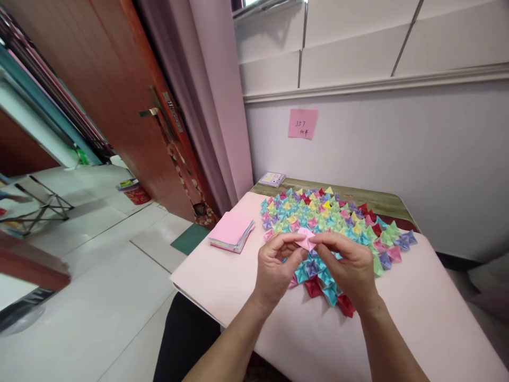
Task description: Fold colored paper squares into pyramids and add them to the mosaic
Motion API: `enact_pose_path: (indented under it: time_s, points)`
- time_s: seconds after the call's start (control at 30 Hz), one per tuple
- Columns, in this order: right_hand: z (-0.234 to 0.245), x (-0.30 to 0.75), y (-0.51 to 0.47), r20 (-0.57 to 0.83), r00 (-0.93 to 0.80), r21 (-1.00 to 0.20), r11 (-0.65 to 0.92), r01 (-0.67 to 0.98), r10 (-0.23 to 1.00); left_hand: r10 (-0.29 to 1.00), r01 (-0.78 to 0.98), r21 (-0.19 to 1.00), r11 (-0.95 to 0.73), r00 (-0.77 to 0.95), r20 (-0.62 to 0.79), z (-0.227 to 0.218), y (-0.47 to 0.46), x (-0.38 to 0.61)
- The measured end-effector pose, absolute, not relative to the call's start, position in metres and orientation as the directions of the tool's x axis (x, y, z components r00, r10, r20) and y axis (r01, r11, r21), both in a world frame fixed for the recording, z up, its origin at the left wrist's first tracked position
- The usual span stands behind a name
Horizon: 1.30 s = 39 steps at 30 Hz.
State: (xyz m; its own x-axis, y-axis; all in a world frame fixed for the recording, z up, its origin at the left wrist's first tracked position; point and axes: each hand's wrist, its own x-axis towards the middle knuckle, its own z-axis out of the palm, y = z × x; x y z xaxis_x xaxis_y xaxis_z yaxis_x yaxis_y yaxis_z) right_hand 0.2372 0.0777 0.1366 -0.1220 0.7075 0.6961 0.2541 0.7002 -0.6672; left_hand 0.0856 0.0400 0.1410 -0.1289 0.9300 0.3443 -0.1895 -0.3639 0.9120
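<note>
A small pink folded paper piece (306, 239) is pinched between both hands above the table. My left hand (275, 265) grips its left side with thumb and fingers closed. My right hand (350, 265) pinches its right side. Under and behind the hands lies a wide mat of several small folded paper pieces (330, 217) in pink, teal, green, yellow, purple and red, resting on a pale pink table cover (417, 307).
A stack of square coloured papers (231, 231), pink on top, lies to the left on the cover. A small paper pack (272, 179) sits at the table's far edge. A pink note (303, 123) is stuck on the wall. A brown door (119, 95) stands left.
</note>
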Motion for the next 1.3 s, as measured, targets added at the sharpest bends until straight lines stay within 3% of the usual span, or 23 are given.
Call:
enact_pose_path:
  time_s: [0.13, 0.3, 0.5, 0.63, 0.83, 0.97, 1.17, 1.3]
  points:
    - [0.14, 0.242, 0.081, 0.735, -0.203, -0.625, 0.762, 0.169, 0.647, 0.903, -0.225, 0.876, -0.427, -0.149, 0.402, 0.141, 0.042, 0.085]
    - [0.14, 0.241, 0.081, 0.67, -0.19, -0.714, 0.693, 0.098, 0.717, 0.899, -0.182, 0.882, -0.434, -0.15, 0.412, 0.143, 0.042, 0.087]
    - [0.137, 0.224, 0.07, 0.506, -0.093, -0.861, 0.508, -0.01, 0.857, 0.891, -0.104, 0.907, -0.408, -0.26, 0.371, 0.142, 0.041, 0.094]
    - [0.137, 0.216, 0.065, 0.373, -0.025, -0.916, 0.364, -0.165, 0.927, 0.879, -0.07, 0.914, -0.4, -0.31, 0.362, 0.141, 0.042, 0.097]
    - [0.141, 0.218, 0.066, 0.146, -0.089, -0.942, 0.111, -0.318, 0.985, 0.861, 0.014, 0.906, -0.423, -0.306, 0.406, 0.14, 0.042, 0.096]
    - [0.142, 0.218, 0.066, 0.149, -0.045, -0.931, 0.125, -0.342, 0.988, 0.857, -0.03, 0.897, -0.441, -0.312, 0.411, 0.141, 0.041, 0.097]
    - [0.144, 0.218, 0.065, 0.193, -0.005, -0.939, 0.183, -0.292, 0.981, 0.907, -0.201, 0.916, -0.346, -0.32, 0.273, 0.141, 0.041, 0.1]
    - [0.144, 0.219, 0.065, 0.229, -0.003, -0.951, 0.223, -0.215, 0.973, 0.909, -0.185, 0.928, -0.325, -0.333, 0.252, 0.14, 0.041, 0.099]
